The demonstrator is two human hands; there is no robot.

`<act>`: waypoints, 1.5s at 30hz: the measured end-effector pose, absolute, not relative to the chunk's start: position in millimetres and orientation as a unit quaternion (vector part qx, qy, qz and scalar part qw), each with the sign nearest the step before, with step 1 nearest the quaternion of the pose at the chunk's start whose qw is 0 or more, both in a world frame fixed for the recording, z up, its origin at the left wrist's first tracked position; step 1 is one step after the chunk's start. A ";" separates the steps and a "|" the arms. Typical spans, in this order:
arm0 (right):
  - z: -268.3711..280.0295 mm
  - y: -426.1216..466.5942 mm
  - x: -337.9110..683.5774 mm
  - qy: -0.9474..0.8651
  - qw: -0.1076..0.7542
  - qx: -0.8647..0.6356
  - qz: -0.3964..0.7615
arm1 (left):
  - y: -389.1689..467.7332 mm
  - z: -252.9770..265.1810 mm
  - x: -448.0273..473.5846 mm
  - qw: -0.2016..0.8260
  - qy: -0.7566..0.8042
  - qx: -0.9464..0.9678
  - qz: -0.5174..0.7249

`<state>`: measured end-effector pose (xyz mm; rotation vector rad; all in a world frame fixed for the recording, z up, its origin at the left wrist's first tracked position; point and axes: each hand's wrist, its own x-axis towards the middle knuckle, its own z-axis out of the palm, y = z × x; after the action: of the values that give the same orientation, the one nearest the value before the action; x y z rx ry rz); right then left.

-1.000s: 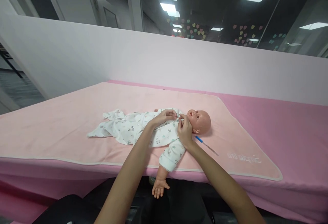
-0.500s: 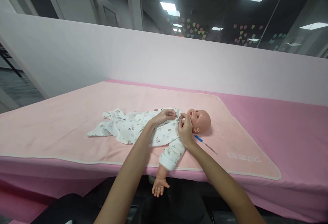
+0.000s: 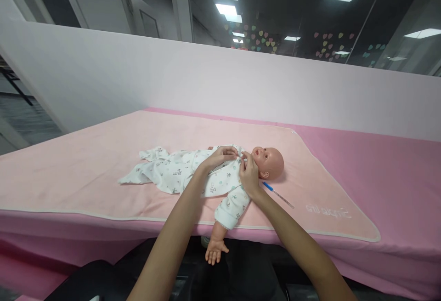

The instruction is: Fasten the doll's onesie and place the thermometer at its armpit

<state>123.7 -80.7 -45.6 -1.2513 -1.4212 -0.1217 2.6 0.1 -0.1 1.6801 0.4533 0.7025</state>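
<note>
A baby doll lies on its back, its head to the right and one arm hanging over the table's front edge. It wears a white patterned baby outfit. At the neckline, my left hand has its fingers curled and closed on the fabric. My right hand pinches the same garment just beside the doll's chin. The two sets of fingertips are close together, and the bit of cloth between them is mostly hidden. Near my right wrist lies a thin glass thermometer with a blue end.
A peach mat with pale edging spreads beneath the doll, over a pink tablecloth. Behind the table rises a white partition, with dark glass above it. Dark-clothed legs show below the front edge.
Very little differs. Both hands stay at the neckline with only slight finger movement, and the whole view has shifted a touch.
</note>
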 end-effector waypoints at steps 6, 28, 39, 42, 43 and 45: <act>-44.5 -82.0 123.4 -0.619 0.576 -0.530 -0.070 | -3.1 2.6 2.2 0.585 0.197 0.731 0.291; -42.9 -83.6 120.5 -0.620 0.554 -0.548 -0.090 | -6.3 6.5 3.7 0.566 0.195 0.745 0.294; -46.1 -83.8 123.6 -0.624 0.559 -0.538 -0.100 | 1.6 -1.2 5.8 0.597 0.223 0.701 0.320; -44.8 -86.7 121.1 -0.660 0.509 -0.528 -0.163 | 3.3 -1.8 4.0 0.608 0.260 0.670 0.338; -43.2 -87.0 119.1 -0.676 0.485 -0.523 -0.185 | 3.2 -1.1 1.7 0.614 0.267 0.659 0.343; -38.4 -85.9 113.5 -0.701 0.443 -0.516 -0.213 | 2.3 1.3 -5.8 0.631 0.270 0.639 0.347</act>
<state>113.5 -85.9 -38.4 -1.2798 -1.7394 -0.5292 -5.8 2.3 1.3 1.4634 0.6175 0.7947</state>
